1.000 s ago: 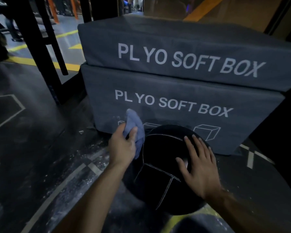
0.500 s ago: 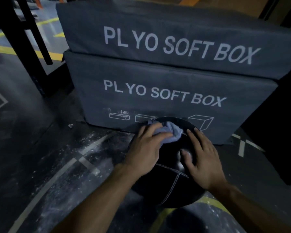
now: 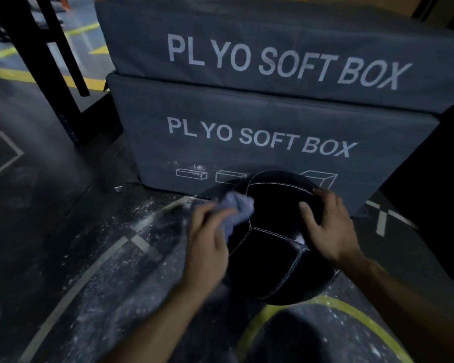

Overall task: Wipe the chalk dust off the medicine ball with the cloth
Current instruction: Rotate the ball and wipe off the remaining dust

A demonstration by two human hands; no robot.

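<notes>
Your left hand [image 3: 207, 247] has its fingers bunched round the cloth [image 3: 237, 208], pressing it against the upper left of the medicine ball [image 3: 275, 239]; the hand is motion-blurred, so the exact finger lay is hard to read. Your right hand [image 3: 328, 226] lies on the ball's upper right with its fingers spread and lightly bent over the curve, steadying it and holding nothing. The ball sits on the floor [image 3: 95, 258], close against or touching the lower plyo box [image 3: 247, 142] of a stack of two.

The main risk, as I judge it, is the ball rolling: it is round, and a hard sideways stroke could turn it under your right palm, most likely toward you or to the left where nothing blocks it. The floor to the left is strewn with white powder [image 3: 142, 218], probably chalk; if the ball rolls there or the cloth trails on the ground, you would pick dust back up. The cloth is a small wad, so a loose corner could slip from your grip mid-stroke.

For room: the boxes close off the far side, so the ball's back face cannot be reached without turning it. A dark upright post [image 3: 50, 82] stands well apart at far left. The near side and left are open, with a yellow floor line [image 3: 351, 310] curving under the ball's near edge
</notes>
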